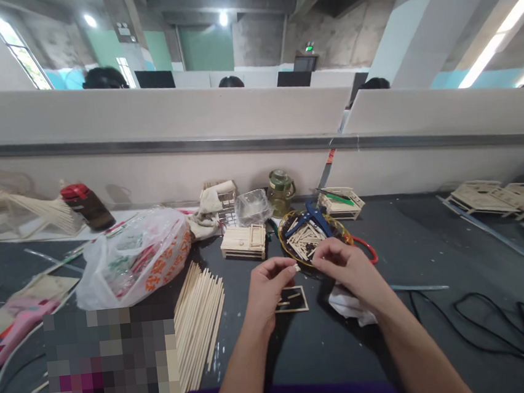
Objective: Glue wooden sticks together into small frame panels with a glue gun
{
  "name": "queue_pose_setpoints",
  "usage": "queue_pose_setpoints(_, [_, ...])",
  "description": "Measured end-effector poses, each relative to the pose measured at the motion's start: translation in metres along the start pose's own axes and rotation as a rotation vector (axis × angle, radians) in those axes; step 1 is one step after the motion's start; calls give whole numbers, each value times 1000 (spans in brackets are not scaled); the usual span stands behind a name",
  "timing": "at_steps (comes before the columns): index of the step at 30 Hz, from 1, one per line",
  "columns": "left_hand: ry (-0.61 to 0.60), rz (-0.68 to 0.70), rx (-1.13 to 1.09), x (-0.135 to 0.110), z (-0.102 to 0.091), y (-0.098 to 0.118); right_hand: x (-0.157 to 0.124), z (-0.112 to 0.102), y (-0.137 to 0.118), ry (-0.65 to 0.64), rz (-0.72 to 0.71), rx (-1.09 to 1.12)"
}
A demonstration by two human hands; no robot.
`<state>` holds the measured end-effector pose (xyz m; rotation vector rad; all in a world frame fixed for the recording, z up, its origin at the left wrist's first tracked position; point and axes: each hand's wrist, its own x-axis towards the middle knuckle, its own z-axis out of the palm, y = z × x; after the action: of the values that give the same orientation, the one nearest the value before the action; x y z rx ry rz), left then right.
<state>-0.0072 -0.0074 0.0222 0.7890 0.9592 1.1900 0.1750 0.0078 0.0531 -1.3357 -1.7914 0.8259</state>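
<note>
My left hand [267, 285] is closed in a pinch on a tiny pale piece [296, 268] above the dark table. My right hand [342, 263] is curled close beside it, fingertips meeting near the same piece; what it holds is too small to make out. Below the hands lies a small wooden stick frame [292, 300]. A crumpled white tissue [349, 307] sits under my right wrist. Just beyond the hands is a round wire basket [345, 233] of short sticks with a blue tool [311, 215] across it.
A bundle of long bamboo sticks [200, 320] lies left of the hands, beside a plastic bag [131, 258]. A small stick box [244, 241], glass jar [280, 190], red-capped bottle [85, 206], pink glue gun [17, 319] and black cable [491, 322] surround the spot. Stick models [498, 197] lie far right.
</note>
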Motion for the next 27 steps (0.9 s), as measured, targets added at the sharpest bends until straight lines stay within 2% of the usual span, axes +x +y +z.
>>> queue_pose_setpoints(3, [-9, 21, 22, -2, 1, 2, -17, 15, -7, 7, 39, 166])
queue_pose_setpoints(7, [-10, 61, 77, -3, 3, 5, -20, 22, -5, 40, 69, 220])
queue_pose_setpoints(15, [-38, 113, 180, -5, 5, 7, -20, 24, -1, 84, 60, 262])
queue_pose_setpoints(27, [-75, 155, 295, -4, 6, 2, -21, 22, 0, 73, 115, 271])
